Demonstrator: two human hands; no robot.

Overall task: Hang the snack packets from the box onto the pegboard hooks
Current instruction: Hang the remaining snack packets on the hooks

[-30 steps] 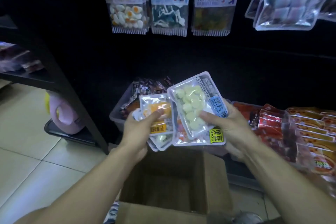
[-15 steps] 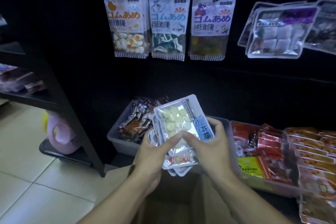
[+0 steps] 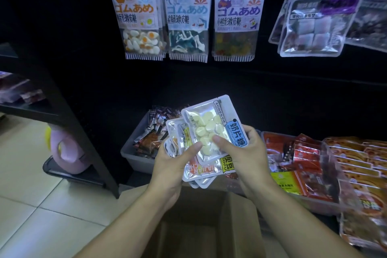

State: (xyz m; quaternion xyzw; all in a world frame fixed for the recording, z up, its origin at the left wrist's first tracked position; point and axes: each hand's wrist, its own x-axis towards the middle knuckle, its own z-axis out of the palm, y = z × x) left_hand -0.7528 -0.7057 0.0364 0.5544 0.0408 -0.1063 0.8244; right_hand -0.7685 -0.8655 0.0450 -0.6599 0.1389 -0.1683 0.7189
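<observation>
Both my hands hold a stack of clear snack packets (image 3: pixel 201 165) above the open cardboard box (image 3: pixel 240 226). The top packet (image 3: pixel 211 128) shows pale round tablets and a blue label. My left hand (image 3: pixel 173 163) grips the stack from the left, thumb on the top packet. My right hand (image 3: pixel 245 153) grips it from the right, thumb pressing beside the left thumb. On the dark pegboard (image 3: pixel 251 81) above hang three gummy packets (image 3: pixel 188 21) and, at the right, clear packets of white cubes (image 3: pixel 314 25).
A grey bin of small dark wrappers (image 3: pixel 142 151) sits behind the stack. Red and orange snack packs (image 3: pixel 335 163) fill a tray at the right. A black shelf frame (image 3: pixel 69 123) stands at the left with a pink jug (image 3: pixel 67 153) under it. Tiled floor lies lower left.
The spread packets were gathered into one stack as my hands came together. The view tilted upward, bringing the hanging packets lower in frame.
</observation>
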